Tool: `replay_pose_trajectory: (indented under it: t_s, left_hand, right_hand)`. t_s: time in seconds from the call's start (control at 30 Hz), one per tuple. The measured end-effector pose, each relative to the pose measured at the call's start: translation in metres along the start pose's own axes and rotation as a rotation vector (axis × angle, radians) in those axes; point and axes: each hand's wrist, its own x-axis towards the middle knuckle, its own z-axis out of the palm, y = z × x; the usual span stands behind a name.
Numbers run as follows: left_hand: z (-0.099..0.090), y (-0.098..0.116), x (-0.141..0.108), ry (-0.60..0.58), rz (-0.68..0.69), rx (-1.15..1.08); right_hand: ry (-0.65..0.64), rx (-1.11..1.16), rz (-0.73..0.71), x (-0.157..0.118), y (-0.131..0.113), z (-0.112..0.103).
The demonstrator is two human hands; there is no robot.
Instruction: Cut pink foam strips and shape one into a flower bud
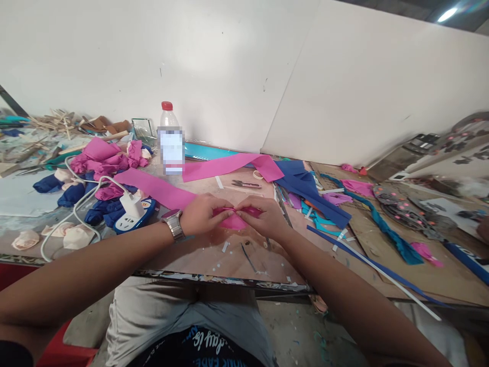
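Over the middle of the table, a pink strip is pinched between my two hands, its edge gathered where the thumbs meet. My left hand, below a wristwatch, is closed on the strip from the left. From the right, my right hand is closed on the same piece with thumb and fingers. A long flat pink band runs up to my left hand; whether it joins the held piece is hidden. Behind the hands lie another pink band and thread snips.
Pink, blue and cream bundles crowd the left, with a power strip and white cable. A red-capped bottle stands behind. Blue strips, a white stick and cardboard lie right. The table's front edge is close.
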Motion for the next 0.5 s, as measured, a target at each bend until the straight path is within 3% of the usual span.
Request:
replay_pose_trajectory:
  t_s: [0.27, 0.5]
  left_hand:
    - [0.0004, -0.0003, 0.0003, 0.076, 0.074, 0.121]
    - [-0.0007, 0.0001, 0.0014, 0.056, 0.053, 0.143]
  right_hand:
    - [0.044, 0.082, 0.15, -0.0001, -0.0025, 0.0034]
    - [0.055, 0.15, 0.245, 0.0011, -0.0029, 0.0055]
